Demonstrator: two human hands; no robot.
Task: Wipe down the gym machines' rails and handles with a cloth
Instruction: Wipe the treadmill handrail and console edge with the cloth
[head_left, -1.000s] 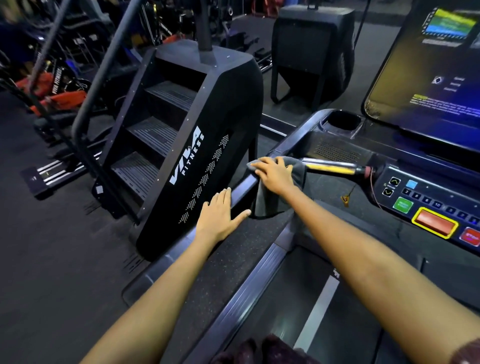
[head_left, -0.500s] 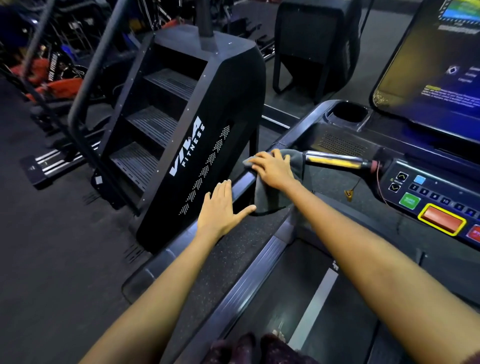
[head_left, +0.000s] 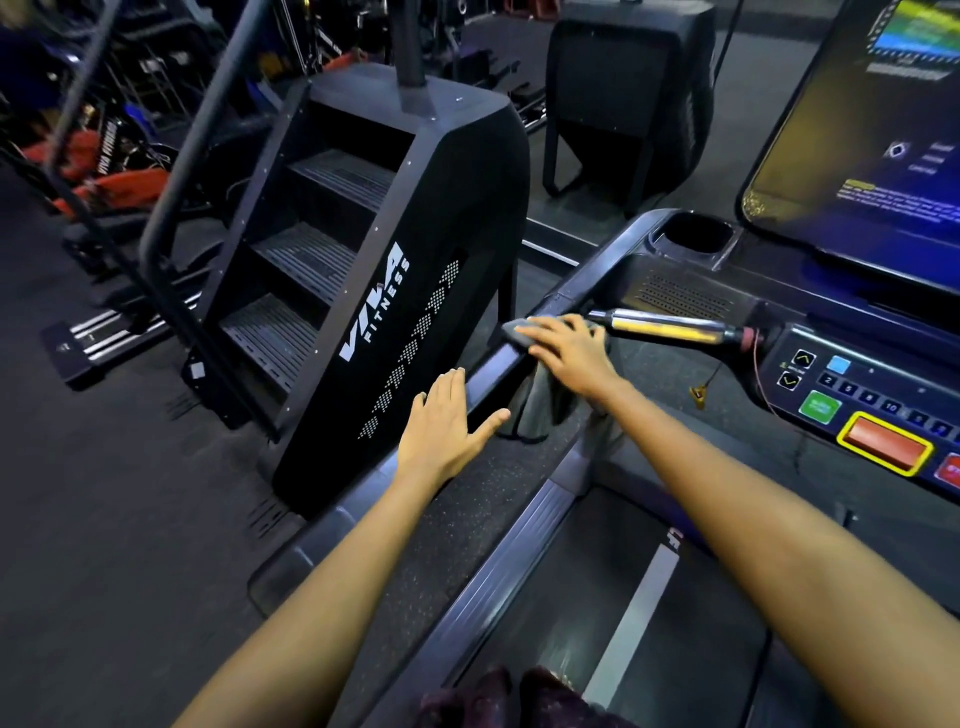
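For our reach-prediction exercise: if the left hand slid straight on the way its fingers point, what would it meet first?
Probably the dark treadmill side rail, just past the left hand's fingertips; the black stair-climber panel stands close beyond, though depth is unclear.

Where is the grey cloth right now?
In the head view, the grey cloth is draped over the treadmill's left side rail, under the right hand, just left of the shiny metal handlebar.
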